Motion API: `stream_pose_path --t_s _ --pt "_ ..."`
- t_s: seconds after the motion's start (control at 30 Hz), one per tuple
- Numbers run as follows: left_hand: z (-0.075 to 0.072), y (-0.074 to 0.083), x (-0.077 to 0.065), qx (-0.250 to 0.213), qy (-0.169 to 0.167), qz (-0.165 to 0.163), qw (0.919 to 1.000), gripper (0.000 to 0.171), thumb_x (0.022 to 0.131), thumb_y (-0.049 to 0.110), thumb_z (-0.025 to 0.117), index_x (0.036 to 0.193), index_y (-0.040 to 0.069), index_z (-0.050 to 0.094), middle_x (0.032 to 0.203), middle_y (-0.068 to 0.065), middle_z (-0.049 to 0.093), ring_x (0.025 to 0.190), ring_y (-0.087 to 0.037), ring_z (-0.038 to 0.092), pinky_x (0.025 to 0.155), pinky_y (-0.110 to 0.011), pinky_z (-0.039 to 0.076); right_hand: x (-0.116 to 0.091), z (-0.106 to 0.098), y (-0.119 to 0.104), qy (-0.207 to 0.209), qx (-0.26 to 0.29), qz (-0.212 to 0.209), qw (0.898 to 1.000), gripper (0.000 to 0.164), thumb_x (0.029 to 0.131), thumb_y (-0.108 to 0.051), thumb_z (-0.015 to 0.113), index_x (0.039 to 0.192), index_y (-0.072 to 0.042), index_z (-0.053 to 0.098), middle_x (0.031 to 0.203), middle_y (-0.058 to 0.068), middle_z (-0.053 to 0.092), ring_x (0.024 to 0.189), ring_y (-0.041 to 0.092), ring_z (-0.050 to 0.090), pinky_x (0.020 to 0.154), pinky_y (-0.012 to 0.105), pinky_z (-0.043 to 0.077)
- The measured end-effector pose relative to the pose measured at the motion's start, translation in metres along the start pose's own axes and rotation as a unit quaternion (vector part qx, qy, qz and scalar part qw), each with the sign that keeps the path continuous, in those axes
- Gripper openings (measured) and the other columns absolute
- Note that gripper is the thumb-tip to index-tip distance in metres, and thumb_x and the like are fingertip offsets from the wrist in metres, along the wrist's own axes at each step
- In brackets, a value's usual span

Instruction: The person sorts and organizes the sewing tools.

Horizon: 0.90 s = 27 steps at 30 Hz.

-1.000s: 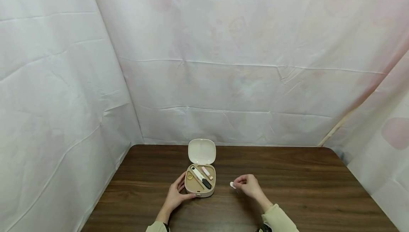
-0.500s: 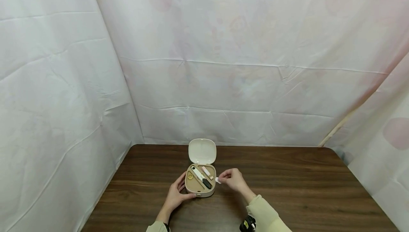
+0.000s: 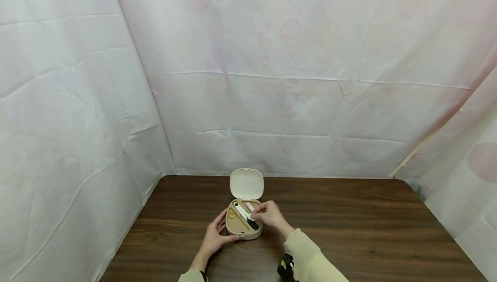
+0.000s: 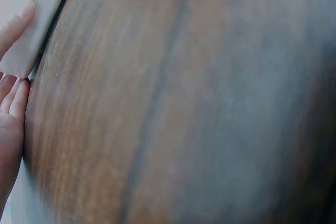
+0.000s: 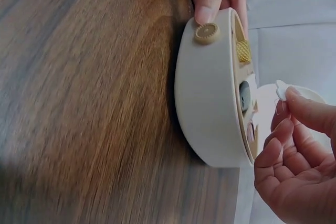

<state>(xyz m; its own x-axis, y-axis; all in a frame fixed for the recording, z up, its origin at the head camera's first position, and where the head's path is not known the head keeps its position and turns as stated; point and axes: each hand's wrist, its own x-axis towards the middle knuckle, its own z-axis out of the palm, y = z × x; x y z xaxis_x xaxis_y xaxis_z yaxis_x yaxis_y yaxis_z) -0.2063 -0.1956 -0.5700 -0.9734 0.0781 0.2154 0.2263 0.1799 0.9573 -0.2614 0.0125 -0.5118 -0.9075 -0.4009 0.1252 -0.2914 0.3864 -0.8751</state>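
Note:
A cream jewelry box [image 3: 248,236] stands on the table with its lid [image 3: 246,184] raised. My left hand [image 3: 211,239] grips its left side, the thumb at the front beside a round gold clasp [image 5: 207,33]. Over the tray, my right hand [image 3: 272,216] pinches a small white earring [image 5: 281,91] with a thin wire hook between thumb and index finger. In the beige tray lie a gold ring [image 3: 232,214], a long white-and-black item [image 3: 240,210] and a slim pink-and-white tube [image 3: 250,206], the last partly hidden by the right fingers.
The dark wood table [image 3: 349,221] extends to both sides of the box. White cloth [image 3: 287,100] hangs behind it and at the left and right.
My right hand has moved left from the table beside the box to above its tray, carrying the earring. My left hand has kept its grip on the box.

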Motion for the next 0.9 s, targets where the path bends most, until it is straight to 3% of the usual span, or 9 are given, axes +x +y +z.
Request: stream_pose_path --t_s 0.23,0.57,0.7,0.9 --pt "0.0 0.002 -0.001 -0.006 -0.007 -0.004 0.9999 0.09 0.063 0.006 0.079 0.136 -0.006 0.027 0.137 -0.027 0.028 0.121 -0.04 0.032 0.095 -0.043 0.036 0.007 0.015 -0.005 -0.007 -0.013 0.019 1.0 0.008 0.072 -0.005 0.071 0.069 0.0 0.067 0.059 0.0 0.061 0.051 0.004 0.049 0.044 0.019 0.044" --pt "-0.003 0.003 -0.002 0.002 -0.008 0.004 1.0 0.089 0.064 0.004 0.079 0.135 -0.008 0.026 0.135 -0.029 0.029 0.12 -0.04 0.034 0.095 -0.042 0.037 0.016 0.032 -0.016 -0.017 -0.044 -0.003 0.999 0.009 0.07 -0.006 0.073 0.066 -0.003 0.067 0.059 -0.003 0.058 0.052 0.002 0.047 0.046 0.017 0.042" --pt "-0.003 -0.004 -0.001 0.001 -0.006 0.013 0.9999 0.091 0.062 0.006 0.08 0.135 -0.008 0.027 0.135 -0.028 0.029 0.119 -0.04 0.035 0.093 -0.04 0.04 0.018 0.038 -0.018 -0.01 -0.061 -0.026 0.998 0.009 0.068 -0.006 0.075 0.064 -0.004 0.067 0.056 -0.003 0.059 0.049 0.001 0.046 0.044 0.016 0.041" --pt "-0.004 -0.027 0.003 0.003 -0.005 0.02 0.9998 0.093 0.061 0.009 0.08 0.137 -0.001 0.028 0.137 -0.023 0.03 0.12 -0.035 0.036 0.093 -0.029 0.042 0.019 0.043 -0.018 -0.002 -0.096 -0.037 0.995 0.011 0.067 -0.01 0.077 0.061 -0.01 0.068 0.053 -0.007 0.058 0.048 -0.001 0.046 0.043 0.015 0.04"
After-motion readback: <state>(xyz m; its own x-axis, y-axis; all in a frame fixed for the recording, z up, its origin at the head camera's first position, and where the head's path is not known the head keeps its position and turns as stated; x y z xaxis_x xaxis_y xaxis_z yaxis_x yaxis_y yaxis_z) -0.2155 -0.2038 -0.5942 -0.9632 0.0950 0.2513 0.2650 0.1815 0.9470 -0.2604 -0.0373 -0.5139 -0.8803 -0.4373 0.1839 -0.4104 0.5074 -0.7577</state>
